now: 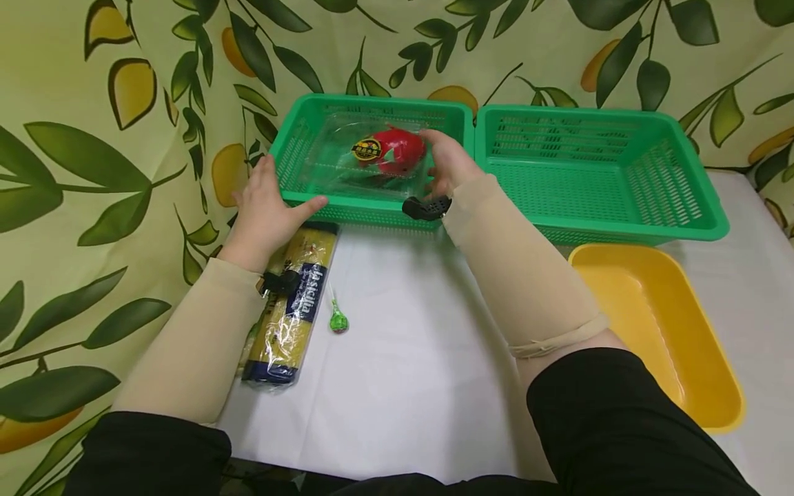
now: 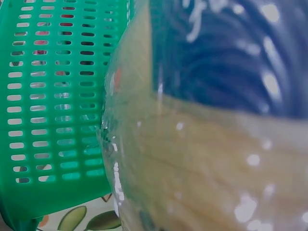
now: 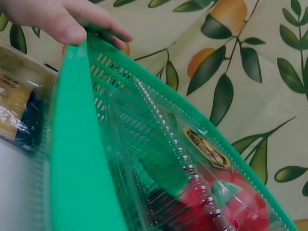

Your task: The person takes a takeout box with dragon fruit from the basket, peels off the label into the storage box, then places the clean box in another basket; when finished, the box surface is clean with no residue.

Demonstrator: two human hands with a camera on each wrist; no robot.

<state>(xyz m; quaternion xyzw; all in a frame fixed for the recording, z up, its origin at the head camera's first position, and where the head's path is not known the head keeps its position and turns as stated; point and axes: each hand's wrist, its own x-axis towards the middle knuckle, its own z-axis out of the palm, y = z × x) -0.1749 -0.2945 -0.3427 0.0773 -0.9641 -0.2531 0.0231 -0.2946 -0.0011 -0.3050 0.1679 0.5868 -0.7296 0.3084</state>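
Note:
Inside the left green basket (image 1: 378, 213) lies a clear plastic box (image 1: 329, 162) holding a red fruit (image 1: 402, 153), with a black and gold sticker on its lid. My right hand (image 1: 448, 164) reaches into the basket, thumb and fingers curved about the box's right end; its own wrist view does not show it. At the basket's front left corner is my left hand (image 1: 263, 213), thumb spread along the front. In the right wrist view this left hand (image 3: 72, 21) touches the corner, its thumb on the rim and its fingers fairly straight.
A pack of spaghetti (image 1: 288, 310) lies below my left wrist and fills much of the left wrist view. Beside it is a green-wrapped lollipop (image 1: 338, 320). A second green basket (image 1: 571, 172) and a yellow tray (image 1: 657, 331) stand to the right. Leaf-patterned cloth hangs behind.

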